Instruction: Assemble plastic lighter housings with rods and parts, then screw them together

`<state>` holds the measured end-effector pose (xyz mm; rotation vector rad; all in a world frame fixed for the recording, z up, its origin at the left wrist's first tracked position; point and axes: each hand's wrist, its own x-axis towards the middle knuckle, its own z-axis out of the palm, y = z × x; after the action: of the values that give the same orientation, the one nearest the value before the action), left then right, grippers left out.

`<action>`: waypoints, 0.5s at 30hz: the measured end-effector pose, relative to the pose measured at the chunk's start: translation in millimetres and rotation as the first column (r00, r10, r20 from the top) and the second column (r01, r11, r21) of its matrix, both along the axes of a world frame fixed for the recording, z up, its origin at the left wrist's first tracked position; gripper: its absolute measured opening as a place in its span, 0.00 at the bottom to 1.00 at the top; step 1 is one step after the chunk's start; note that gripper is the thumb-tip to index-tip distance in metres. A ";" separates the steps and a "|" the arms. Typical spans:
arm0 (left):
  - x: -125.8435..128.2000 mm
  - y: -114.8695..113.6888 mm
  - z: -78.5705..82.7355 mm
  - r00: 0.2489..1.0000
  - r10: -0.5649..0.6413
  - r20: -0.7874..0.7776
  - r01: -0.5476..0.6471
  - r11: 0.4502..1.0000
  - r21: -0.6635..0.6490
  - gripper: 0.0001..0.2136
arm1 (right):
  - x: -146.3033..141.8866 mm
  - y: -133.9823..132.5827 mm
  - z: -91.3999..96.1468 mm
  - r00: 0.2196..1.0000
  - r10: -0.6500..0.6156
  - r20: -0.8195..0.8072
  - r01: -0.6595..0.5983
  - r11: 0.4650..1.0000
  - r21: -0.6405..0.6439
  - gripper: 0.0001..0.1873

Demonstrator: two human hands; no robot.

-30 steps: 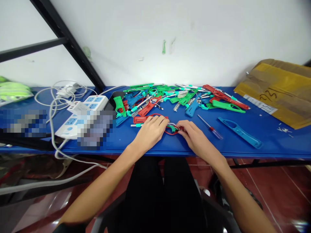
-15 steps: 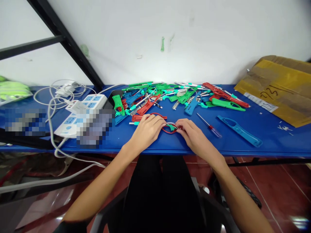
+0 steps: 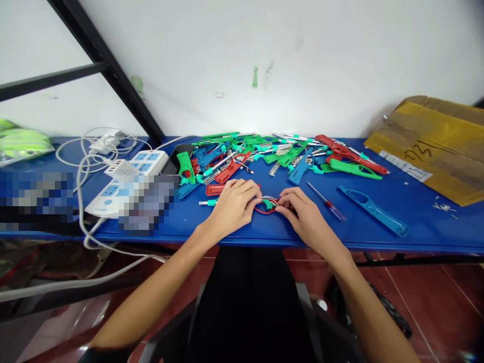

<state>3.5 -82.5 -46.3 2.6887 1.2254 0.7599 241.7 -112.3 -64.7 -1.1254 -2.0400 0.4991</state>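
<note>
On the near edge of the blue table lies a red lighter casing [image 3: 260,210], with a green trigger piece [image 3: 269,204] and thin wire inside its loop. My left hand [image 3: 235,205] is closed over its left part, fingers bent and thumb against the loop. A metal tube with a teal collar [image 3: 208,202] sticks out to the left of that hand. My right hand [image 3: 302,212] pinches the right end of the casing between thumb and fingertips. Another red casing piece [image 3: 215,190] lies just beyond my left hand. What the fingertips cover is hidden.
Behind my hands is a heap of red, green and blue lighter parts [image 3: 298,169]. A screwdriver [image 3: 333,209] and a blue casing half [image 3: 374,209] lie to the right, near a taped cardboard box [image 3: 434,146]. A power strip [image 3: 141,169] with white cables stands left.
The view has tilted slightly, so everything sits a little lower. My right hand's fingers have shifted slightly at the casing's right end; both hands stay on the casing.
</note>
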 end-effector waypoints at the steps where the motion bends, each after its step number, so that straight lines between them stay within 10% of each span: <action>1: 0.1 -0.2 -0.8 1.000 0.003 0.010 -0.003 1.000 -0.012 0.07 | -0.2 0.0 -0.2 1.000 0.003 -0.001 -0.003 1.000 -0.001 0.05; 15: 3.8 -1.6 -2.0 0.999 0.034 -0.028 -0.034 0.999 0.028 0.08 | 1.4 -1.8 1.5 0.999 0.033 -0.010 -0.033 0.999 0.000 0.07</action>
<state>7.3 -84.1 -48.3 2.7160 1.2793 0.7510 243.1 -114.2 -63.2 -1.0887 -2.0525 0.5205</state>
